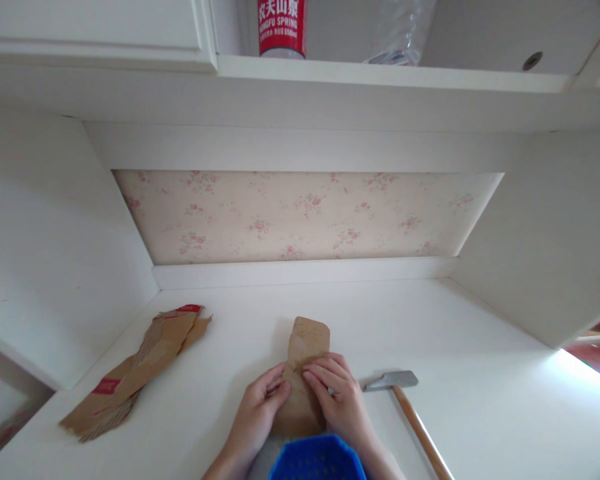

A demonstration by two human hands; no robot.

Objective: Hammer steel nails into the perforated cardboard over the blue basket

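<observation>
A strip of brown cardboard (306, 383) with a creased surface stands out in front of me, its far end pointing to the back wall. My left hand (260, 403) is closed on its left edge, thumb on top and fingers partly hidden beneath. On its right side, my right hand (336, 393) is closed, with bent fingertips pressing on the upper face and the thumb out of sight. A blue perforated plastic basket (317, 459) sits just below the cardboard's near end, between my forearms. Right of my right hand lies a hammer-like tool (405, 393) with a grey metal head and wooden handle.
Torn cardboard pieces (140, 370) with red print lie on the left of the white tabletop (200, 373). White side panels rise at both sides, with a floral-papered wall (305, 217) behind. On the overhead shelf (380, 73) stand a red-labelled bottle (283, 27) and a clear plastic item (403, 33).
</observation>
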